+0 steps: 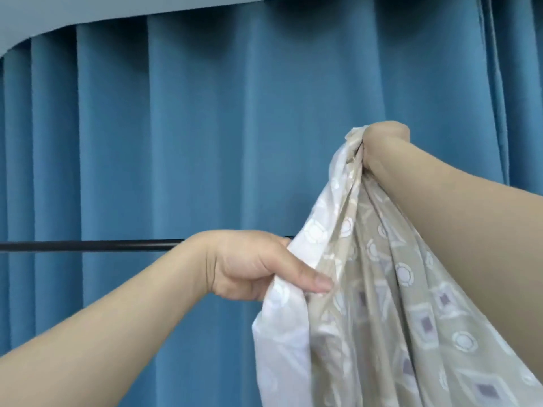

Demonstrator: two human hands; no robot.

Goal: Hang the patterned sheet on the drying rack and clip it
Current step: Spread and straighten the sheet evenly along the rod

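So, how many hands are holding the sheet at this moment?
2. The left hand grips the sheet low, in front of the rack bar. The right hand holds a bunched part higher up, on the right.

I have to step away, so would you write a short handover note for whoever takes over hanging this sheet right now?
Left hand: grips a lower fold of the patterned sheet, thumb on the cloth, at about the height of the rack bar.
Right hand: raised above the bar, holds the sheet's bunched top edge.
Sheet: gathered and hanging from both hands in front of the blue curtain; it hides the bar's right part, so I cannot tell whether it touches the bar.
Done: sheet lifted to the rack.
Left: drape it over the bar, spread it, clip it. No clips in view.
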